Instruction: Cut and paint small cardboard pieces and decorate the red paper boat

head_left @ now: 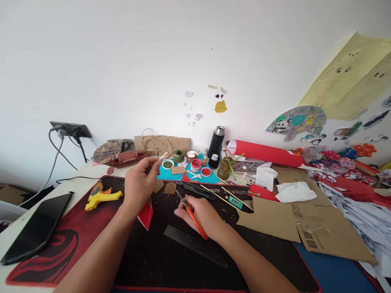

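My left hand (139, 183) is raised over the mat, thumb and fingers pinching a short, pale wooden stick (164, 155). Lower and to the right, my right hand (201, 213) grips orange-handled scissors (195, 221), their slim metal blades pointing up and left. Small cardboard pieces (170, 188) lie just beyond the blade tips. A red pointed paper piece (146, 215) rests beside my left wrist, partly hidden by it. Nearer to me, a clear ruler (195, 246) lies flat. A dark green utility knife (197, 190) sits behind my right hand.
Open paint jars (196, 165) stand on blue paper at the back, near a black thermos (216, 142) and a jar of murky liquid (224, 169). A yellow glue gun (104, 197) and black phone (38, 228) lie left. Cardboard sheets (275, 219) and paper strips (366, 228) lie right.
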{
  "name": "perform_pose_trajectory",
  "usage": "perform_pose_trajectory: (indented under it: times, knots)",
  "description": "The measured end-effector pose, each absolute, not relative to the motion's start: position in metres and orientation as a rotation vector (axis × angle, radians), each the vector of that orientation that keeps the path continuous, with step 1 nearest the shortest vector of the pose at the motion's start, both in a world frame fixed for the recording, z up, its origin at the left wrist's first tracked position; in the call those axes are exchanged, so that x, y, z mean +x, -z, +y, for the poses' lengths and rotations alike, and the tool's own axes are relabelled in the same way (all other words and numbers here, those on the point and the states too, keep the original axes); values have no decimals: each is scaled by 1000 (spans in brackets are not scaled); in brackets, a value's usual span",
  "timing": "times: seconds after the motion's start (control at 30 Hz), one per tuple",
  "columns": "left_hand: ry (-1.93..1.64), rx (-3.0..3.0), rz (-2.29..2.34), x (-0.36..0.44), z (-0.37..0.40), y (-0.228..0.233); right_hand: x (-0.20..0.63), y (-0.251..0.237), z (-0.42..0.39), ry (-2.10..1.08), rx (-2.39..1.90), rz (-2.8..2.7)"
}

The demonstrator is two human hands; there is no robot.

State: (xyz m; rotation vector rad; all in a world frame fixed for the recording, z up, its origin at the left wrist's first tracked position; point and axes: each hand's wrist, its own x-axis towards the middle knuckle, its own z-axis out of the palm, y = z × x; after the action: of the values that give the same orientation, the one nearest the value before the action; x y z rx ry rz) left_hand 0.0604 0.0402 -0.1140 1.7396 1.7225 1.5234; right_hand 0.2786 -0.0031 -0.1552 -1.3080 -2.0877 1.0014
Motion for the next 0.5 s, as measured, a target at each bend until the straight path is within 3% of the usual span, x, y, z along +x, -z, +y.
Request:
perform_pose_trajectory:
  times: [0.23, 0.5]
  knots:
    - [-1435, 1857, 1595, 61, 41, 116, 281, 148, -17, -610, -1628, -2609]
    - [-1262, 2013, 1592, 64, 44, 124, 281, 124, -32, -512, -1529, -2860]
